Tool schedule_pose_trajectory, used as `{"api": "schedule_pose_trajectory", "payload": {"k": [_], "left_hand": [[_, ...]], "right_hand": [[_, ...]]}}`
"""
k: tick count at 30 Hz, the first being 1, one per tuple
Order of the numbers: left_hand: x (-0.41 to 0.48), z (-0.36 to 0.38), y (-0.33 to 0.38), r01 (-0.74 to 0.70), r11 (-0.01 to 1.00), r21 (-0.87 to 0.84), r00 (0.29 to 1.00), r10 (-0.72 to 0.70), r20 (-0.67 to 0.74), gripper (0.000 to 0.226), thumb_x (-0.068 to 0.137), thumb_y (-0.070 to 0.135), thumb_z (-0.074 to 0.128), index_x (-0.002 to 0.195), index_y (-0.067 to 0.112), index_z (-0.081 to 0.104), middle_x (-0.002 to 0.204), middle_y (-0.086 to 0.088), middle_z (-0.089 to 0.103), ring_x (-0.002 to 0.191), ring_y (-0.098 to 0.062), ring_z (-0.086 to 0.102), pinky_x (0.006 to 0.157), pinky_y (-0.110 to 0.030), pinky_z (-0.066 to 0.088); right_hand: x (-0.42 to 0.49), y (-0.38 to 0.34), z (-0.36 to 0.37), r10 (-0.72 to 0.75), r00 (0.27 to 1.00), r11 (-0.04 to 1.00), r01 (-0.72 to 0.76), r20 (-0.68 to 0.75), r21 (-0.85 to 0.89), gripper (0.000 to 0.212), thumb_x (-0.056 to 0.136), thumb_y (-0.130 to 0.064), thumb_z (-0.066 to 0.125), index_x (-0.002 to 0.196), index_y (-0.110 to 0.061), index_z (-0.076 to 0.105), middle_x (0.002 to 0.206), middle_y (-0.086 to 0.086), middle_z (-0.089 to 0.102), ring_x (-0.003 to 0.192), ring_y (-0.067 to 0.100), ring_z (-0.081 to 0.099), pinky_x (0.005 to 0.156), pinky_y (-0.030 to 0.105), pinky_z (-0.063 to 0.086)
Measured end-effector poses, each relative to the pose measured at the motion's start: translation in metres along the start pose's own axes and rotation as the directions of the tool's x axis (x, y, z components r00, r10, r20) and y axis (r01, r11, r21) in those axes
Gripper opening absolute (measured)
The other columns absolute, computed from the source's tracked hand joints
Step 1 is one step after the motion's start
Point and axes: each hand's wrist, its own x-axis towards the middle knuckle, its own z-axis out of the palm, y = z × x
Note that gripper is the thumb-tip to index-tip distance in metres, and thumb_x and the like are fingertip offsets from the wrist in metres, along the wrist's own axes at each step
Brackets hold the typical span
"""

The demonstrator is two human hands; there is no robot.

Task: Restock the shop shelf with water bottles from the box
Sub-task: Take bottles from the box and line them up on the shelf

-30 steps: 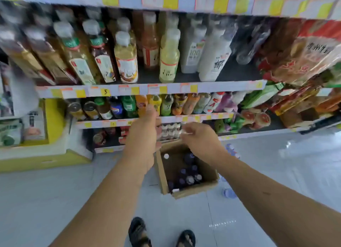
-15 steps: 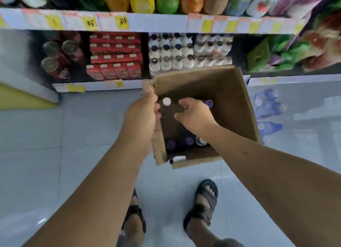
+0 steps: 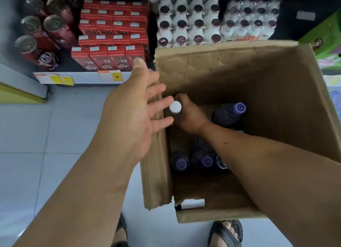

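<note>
The bottle [image 3: 175,107] I am after stands upright at the box's [image 3: 258,77] left wall, near its far-left corner, with its white cap facing up at me. My right hand [image 3: 188,115] is down inside the box, fingers curled round the bottle just under the cap, grasping it. My left hand [image 3: 132,113] is released, fingers straight and spread, holding nothing. It lies over the box's left flap with the fingertips just beside the cap; I cannot tell whether they touch it.

Deeper in the box are the blue-capped bottles [image 3: 239,108]. One leans by the middle, to the right of my right wrist, and two more stand side by side near the left wall, closer to me, partly under my right forearm. The box is brown cardboard, open at the top, flaps up, and sits on the floor [image 3: 27,126] against the shelf [image 3: 83,77].

On that bottom shelf, behind the box's far edge, are rows of white bottles [image 3: 190,16] with dark caps. Left of them is a stack of red cartons [image 3: 110,34], and at the far left some cans [image 3: 36,34] lying on their sides. Yellow price tags are stuck along the shelf's front edge. A green pack [image 3: 326,38] shows past the box's far-right corner. My sandal [image 3: 227,233] is on the pale tiles by the box's near edge.
</note>
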Motion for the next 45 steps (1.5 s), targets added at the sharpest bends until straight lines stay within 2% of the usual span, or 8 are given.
{"api": "schedule_pose_trajectory", "payload": {"k": [5,10,24,31,35,38,41,45], "left_hand": [[-0.015,0.000,0.012,0.017,0.999,0.042,1.000,-0.017,-0.006,0.065,0.095,0.067,0.031,0.135,0.024,0.057,0.135,0.000,0.061,0.112,-0.018,0.065,0.096,-0.053,0.050],[-0.074,0.010,0.058,0.047,0.997,0.068,0.998,-0.045,-0.038,0.064,0.097,0.066,0.030,0.137,0.024,0.056,0.135,0.001,0.060,0.120,-0.017,0.058,0.103,-0.057,0.043],[-0.391,0.066,0.349,-0.140,0.990,-0.008,0.990,0.140,0.031,0.059,0.099,0.062,0.031,0.135,0.022,0.055,0.128,0.003,0.060,0.117,-0.020,0.056,0.096,-0.056,0.038],[-0.508,0.036,0.460,-0.342,0.939,-0.032,0.930,0.343,0.134,0.059,0.100,0.061,0.033,0.138,0.021,0.054,0.120,0.006,0.062,0.108,-0.014,0.059,0.100,-0.059,0.040],[-0.564,0.008,0.516,-0.462,0.885,-0.057,0.862,0.463,0.205,0.057,0.100,0.059,0.034,0.134,0.020,0.057,0.130,0.002,0.059,0.117,-0.019,0.057,0.103,-0.061,0.038],[-0.595,-0.012,0.562,-0.560,0.823,-0.096,0.790,0.566,0.236,0.050,0.100,0.058,0.035,0.124,0.021,0.061,0.111,0.005,0.065,0.111,-0.017,0.060,0.101,-0.059,0.039],[-0.616,-0.027,0.603,-0.622,0.775,-0.109,0.745,0.629,0.222,0.053,0.100,0.058,0.035,0.128,0.020,0.060,0.117,0.003,0.066,0.111,-0.019,0.061,0.096,-0.056,0.041],[-0.630,-0.045,0.640,-0.666,0.737,-0.113,0.708,0.673,0.215,0.041,0.100,0.057,0.037,0.111,0.027,0.063,0.123,0.002,0.065,0.116,-0.023,0.060,0.103,-0.061,0.038]], "right_hand": [[-0.018,-0.016,-0.020,-0.008,0.999,0.999,0.006,-0.036,-0.052,0.062,0.071,-0.038,0.081,0.117,-0.021,0.043,0.108,0.010,0.067,0.100,0.034,0.064,0.079,0.038,0.051],[-0.093,-0.068,-0.094,0.000,0.999,1.000,-0.001,-0.045,-0.023,0.066,0.070,-0.037,0.085,0.119,-0.026,0.042,0.102,-0.003,0.065,0.098,0.020,0.063,0.084,0.034,0.053],[-0.375,-0.391,-0.394,-0.247,0.939,0.965,0.261,-0.241,0.026,0.067,0.071,-0.036,0.083,0.127,-0.025,0.048,0.113,-0.007,0.064,0.103,0.013,0.062,0.086,0.032,0.050],[-0.483,-0.543,-0.491,-0.378,0.820,0.898,0.437,-0.430,0.044,0.079,0.066,-0.055,0.083,0.134,-0.029,0.051,0.125,-0.010,0.065,0.114,0.012,0.063,0.098,0.043,0.051],[-0.534,-0.628,-0.529,-0.469,0.713,0.840,0.543,-0.522,-0.012,0.058,0.077,-0.033,0.082,0.128,-0.021,0.058,0.105,-0.003,0.074,0.095,0.011,0.071,0.087,0.038,0.056],[-0.555,-0.687,-0.547,-0.521,0.629,0.798,0.599,-0.577,-0.068,0.038,0.081,-0.034,0.078,0.116,-0.025,0.066,0.095,-0.001,0.076,0.089,0.015,0.072,0.089,0.044,0.056],[-0.566,-0.733,-0.558,-0.568,0.572,0.740,0.669,-0.591,-0.064,0.028,0.086,-0.029,0.075,0.113,-0.023,0.068,0.080,-0.012,0.074,0.079,0.006,0.071,0.080,0.030,0.056],[-0.566,-0.773,-0.566,-0.581,0.577,0.714,0.700,-0.574,-0.020,0.026,0.090,-0.030,0.071,0.114,-0.023,0.064,0.057,-0.025,0.061,0.057,-0.009,0.058,0.059,0.008,0.040]]}}
